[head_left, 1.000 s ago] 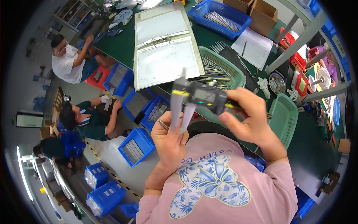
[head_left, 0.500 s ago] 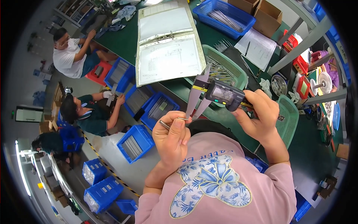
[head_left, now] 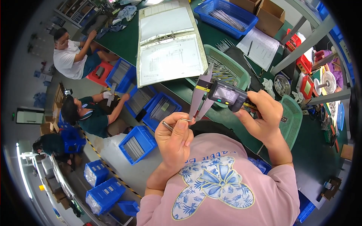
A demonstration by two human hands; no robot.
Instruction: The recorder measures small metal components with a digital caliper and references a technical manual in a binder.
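"Grey metal shows between the fingers of the left hand. What is it?"

"A metal rod, its thick end poking out left of the thumb. To the right shows a thinner metal tip; I can't tell whether both belong to one piece."

"And the fingers?"

"Thumb and forefinger are pressed together on the metal, the other fingers curled beneath."

"How about the right hand?"

"Clamped on the end of a digital caliper, thumb against its near side. The caliper's long jaws stand slightly apart and point down toward the left hand, their ends close by the thinner metal tip. Whether they touch it, I can't make out."

"So where is all this?"

"Held up in front of the pink shirt, near the edge of the green table. Beyond the hands lies an open ring binder. Right of that, a green basket holds many slim rods, and a blue basket farther back holds more."

"Anyone else?"

"On the left, a person in a dark green shirt holds a flat metal plate. Another, in a white shirt, sits on a red stool."
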